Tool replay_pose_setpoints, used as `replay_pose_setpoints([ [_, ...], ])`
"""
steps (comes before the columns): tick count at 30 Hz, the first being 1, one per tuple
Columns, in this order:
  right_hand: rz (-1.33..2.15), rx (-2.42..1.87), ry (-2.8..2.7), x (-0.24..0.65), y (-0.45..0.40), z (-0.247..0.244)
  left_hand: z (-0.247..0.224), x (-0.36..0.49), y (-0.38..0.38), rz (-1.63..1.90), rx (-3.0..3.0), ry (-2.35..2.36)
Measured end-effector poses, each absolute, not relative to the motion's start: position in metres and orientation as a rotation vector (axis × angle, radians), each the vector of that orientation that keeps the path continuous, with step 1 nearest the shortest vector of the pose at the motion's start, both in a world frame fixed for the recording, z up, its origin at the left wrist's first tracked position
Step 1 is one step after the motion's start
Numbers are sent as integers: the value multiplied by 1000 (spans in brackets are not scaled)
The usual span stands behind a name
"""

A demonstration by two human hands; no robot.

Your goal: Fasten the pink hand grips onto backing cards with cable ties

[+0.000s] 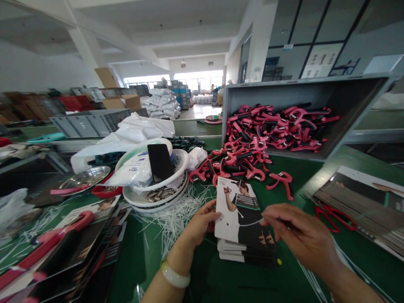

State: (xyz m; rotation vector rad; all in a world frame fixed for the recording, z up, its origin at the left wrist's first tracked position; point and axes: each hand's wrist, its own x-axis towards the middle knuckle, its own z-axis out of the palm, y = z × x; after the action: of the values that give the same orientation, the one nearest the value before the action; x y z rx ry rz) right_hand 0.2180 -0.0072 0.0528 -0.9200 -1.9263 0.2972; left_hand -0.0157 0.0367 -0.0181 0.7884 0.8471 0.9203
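Observation:
My left hand (202,223), a pale bangle on its wrist, grips the left edge of a printed card (229,227) between thumb and fingers. That card lies tilted on top of a stack of similar cards (232,254), and small holes show in it. My right hand (293,231) pinches the end of a thin white cable tie (251,224), which curves across the card's face. Beyond the stack, a pink and black curved-handled tool (280,181) lies by a heap of the same kind (240,162).
A grey crate (356,113) lies tipped with more pink tools spilling out. Red scissors (336,218) and stacked cards (372,202) lie right. Loose white ties (186,210), bowls with metal parts (154,206) and a phone (160,162) stand left. Cards with pink tools (78,252) fill the near left.

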Motion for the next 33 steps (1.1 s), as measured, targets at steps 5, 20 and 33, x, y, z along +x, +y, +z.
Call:
replay_pose_setpoints([
  [5,325,-857,-2006,213,-11,62,-21,-16,39,940,767,863],
  [20,356,-721,-2144,211,-5,77,-26,-16,41,992,746,845],
  [33,-12,-777,-2235,224,16,28,-5,-7,33,955,578,799],
])
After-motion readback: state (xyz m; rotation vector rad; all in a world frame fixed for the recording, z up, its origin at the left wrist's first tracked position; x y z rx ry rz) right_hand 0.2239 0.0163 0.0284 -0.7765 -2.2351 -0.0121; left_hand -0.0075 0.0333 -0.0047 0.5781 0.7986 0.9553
